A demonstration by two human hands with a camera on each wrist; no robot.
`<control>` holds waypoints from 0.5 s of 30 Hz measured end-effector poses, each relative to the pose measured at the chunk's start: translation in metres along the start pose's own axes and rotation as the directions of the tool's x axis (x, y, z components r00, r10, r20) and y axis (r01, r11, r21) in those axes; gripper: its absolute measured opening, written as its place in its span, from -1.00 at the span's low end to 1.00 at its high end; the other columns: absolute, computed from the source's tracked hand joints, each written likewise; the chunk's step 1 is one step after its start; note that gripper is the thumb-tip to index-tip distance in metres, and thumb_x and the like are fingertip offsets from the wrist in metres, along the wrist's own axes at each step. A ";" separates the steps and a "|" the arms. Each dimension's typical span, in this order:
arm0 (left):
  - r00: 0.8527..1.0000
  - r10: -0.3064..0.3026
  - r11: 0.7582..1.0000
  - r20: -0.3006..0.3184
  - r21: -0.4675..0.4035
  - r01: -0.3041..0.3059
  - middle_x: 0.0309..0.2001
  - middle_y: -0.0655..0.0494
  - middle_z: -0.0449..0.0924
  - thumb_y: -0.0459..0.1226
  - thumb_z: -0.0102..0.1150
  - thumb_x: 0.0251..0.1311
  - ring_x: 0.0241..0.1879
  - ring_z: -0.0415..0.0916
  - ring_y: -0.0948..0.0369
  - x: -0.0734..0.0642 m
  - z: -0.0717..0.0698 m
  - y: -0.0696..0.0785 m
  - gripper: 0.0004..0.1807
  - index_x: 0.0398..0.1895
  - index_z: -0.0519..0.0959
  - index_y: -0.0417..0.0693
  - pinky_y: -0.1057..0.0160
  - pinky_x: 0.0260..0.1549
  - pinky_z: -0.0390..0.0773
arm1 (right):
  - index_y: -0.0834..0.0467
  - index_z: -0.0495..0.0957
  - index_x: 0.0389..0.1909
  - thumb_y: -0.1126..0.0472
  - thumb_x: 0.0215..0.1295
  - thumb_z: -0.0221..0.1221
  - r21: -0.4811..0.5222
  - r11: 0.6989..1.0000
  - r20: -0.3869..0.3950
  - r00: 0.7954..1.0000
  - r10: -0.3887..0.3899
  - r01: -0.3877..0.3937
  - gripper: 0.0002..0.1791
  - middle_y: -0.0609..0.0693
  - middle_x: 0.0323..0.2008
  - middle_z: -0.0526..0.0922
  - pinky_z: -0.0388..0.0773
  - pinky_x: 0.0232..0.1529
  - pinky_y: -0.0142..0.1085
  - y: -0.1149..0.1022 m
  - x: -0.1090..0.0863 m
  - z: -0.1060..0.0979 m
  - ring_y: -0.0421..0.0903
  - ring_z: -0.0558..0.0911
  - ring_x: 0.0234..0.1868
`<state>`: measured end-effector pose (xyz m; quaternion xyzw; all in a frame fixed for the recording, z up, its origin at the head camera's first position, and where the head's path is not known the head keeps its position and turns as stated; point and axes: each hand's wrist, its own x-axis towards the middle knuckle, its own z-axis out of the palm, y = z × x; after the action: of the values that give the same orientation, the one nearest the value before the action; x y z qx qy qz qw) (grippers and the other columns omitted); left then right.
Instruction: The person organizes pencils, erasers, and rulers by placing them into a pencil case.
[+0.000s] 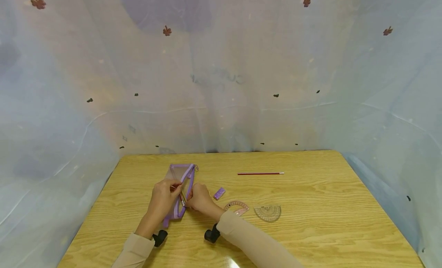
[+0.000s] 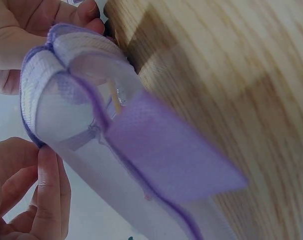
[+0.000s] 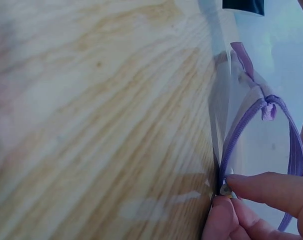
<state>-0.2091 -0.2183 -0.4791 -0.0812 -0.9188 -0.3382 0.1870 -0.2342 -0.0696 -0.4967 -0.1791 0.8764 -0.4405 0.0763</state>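
A translucent pencil case [image 1: 175, 172] with purple edging lies on the left part of the table, its zipped mouth open. My left hand [image 1: 164, 196] pinches one side of that mouth; in the left wrist view, the fingers [image 2: 49, 190] grip the rim. On the opposite side, my right hand [image 1: 200, 199] pinches the other rim between thumb and index finger [image 3: 266, 192]. A small pale round end shows at those fingertips; what it belongs to cannot be told. Several pencils [image 1: 182, 199] lie inside the case, partly hidden by the hands.
Right of the case lie a purple eraser [image 1: 219, 193], a pinkish protractor [image 1: 241, 205] partly behind the right forearm, and a clear protractor [image 1: 268, 213]. Farther back is a dark red pencil [image 1: 260, 173]. A pale curtain [image 1: 221, 122] hangs along the table's back edge.
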 end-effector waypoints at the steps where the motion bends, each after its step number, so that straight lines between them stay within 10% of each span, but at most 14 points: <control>1: 1.000 -0.002 1.000 0.001 0.001 0.002 -0.37 -0.04 0.71 -0.45 0.34 0.18 -0.38 0.68 0.09 0.000 0.000 0.000 -0.91 -0.26 0.74 -0.28 0.19 -0.44 0.68 | 0.20 0.52 -0.80 0.49 -0.06 0.47 -0.003 1.000 -0.001 1.000 -0.005 0.005 -0.66 -0.17 -0.90 0.38 0.29 -0.82 -0.49 0.000 0.000 0.000 -0.34 0.33 -0.88; 15: 1.000 0.003 1.000 -0.001 0.002 -0.003 -0.37 -0.03 0.71 -0.45 0.35 0.18 -0.38 0.68 0.09 0.001 0.000 0.001 -0.91 -0.26 0.74 -0.29 0.20 -0.45 0.68 | 0.21 0.52 -0.82 0.52 -0.05 0.42 0.069 0.997 0.005 1.000 0.019 -0.019 -0.65 -0.13 -0.90 0.44 0.35 -0.84 -0.46 0.000 -0.001 -0.002 -0.29 0.38 -0.89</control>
<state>-0.2096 -0.2181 -0.4780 -0.0823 -0.9189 -0.3370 0.1880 -0.2336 -0.0679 -0.4953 -0.1690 0.8622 -0.4693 0.0883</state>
